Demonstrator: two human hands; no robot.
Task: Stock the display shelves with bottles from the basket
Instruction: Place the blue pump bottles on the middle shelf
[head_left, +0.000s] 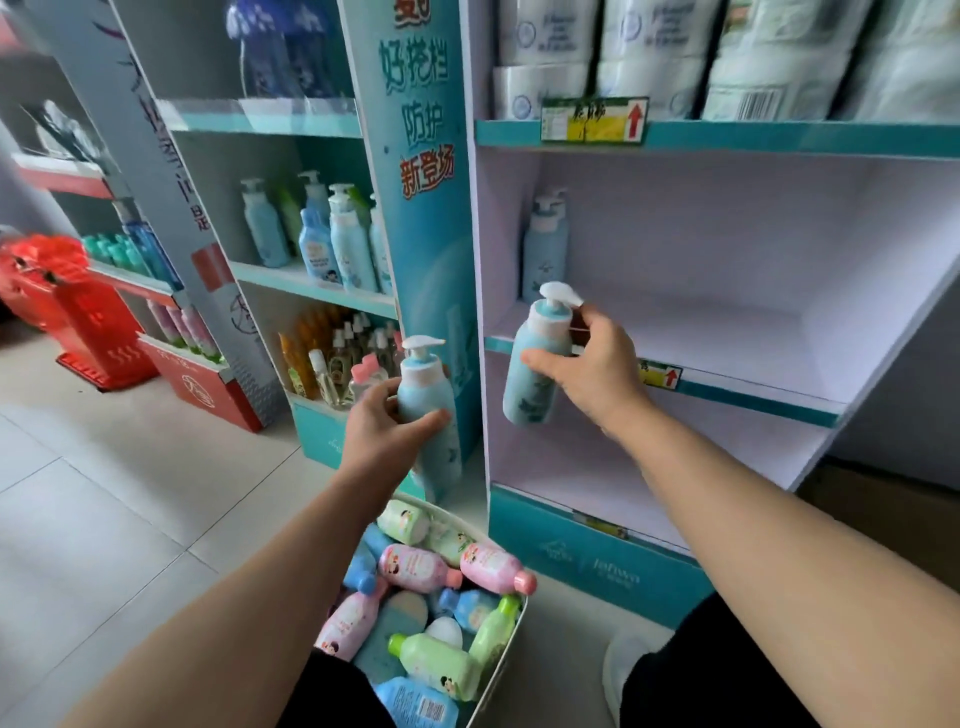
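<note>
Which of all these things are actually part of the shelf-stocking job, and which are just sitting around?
Part of the job:
left hand holding a blue pump bottle
right hand holding a second pump bottle
white basket of bottles
middle shelf

Just sitting around:
red baskets
toilet paper packs
spray bottles

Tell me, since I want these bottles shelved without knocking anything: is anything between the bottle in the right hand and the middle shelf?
Nothing visible blocks it. The right hand holds its pump bottle at the shelf's front edge; the only bottle there stands in the back left corner.
</note>
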